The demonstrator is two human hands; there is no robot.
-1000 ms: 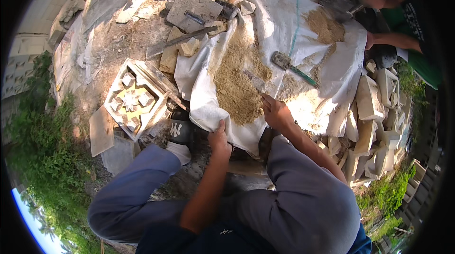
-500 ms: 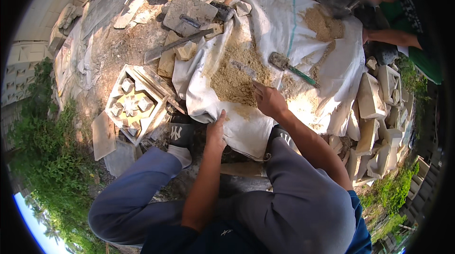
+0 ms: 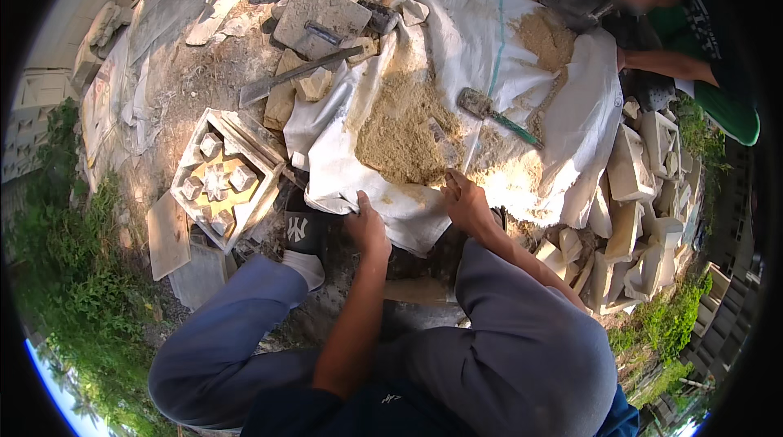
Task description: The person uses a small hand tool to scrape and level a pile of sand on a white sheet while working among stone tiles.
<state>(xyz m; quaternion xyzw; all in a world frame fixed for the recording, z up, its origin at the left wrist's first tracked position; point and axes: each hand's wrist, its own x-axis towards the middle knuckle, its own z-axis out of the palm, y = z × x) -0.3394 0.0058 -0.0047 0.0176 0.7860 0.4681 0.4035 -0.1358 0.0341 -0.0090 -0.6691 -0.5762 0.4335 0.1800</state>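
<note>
A white woven sack sheet (image 3: 326,168) lies spread before me, with a mound of damp tan sand mix (image 3: 395,139) on it. My left hand (image 3: 367,227) has the sheet's near edge pinched between thumb and fingers. At the mound's near right side, my right hand (image 3: 469,205) is closed around what looks like the end of a flat grey blade-like tool (image 3: 440,130), its grip hidden by the fingers. A caked trowel with a green handle (image 3: 515,129) lies on the sheet to the right, touched by neither hand.
A wooden mould with star-and-block shapes (image 3: 214,180) stands left. Beyond lie a square slab (image 3: 320,19), a flat bar (image 3: 302,74) and a hammer (image 3: 383,15). Stacked cast blocks (image 3: 632,233) line the right. Another person's arm (image 3: 669,66) reaches over the sheet's far right corner.
My right hand has drawn back toward me and slightly right, and the grey blade has shifted right across the sand. My left hand has moved a little left and forward, with the sheet's near edge shifting away.
</note>
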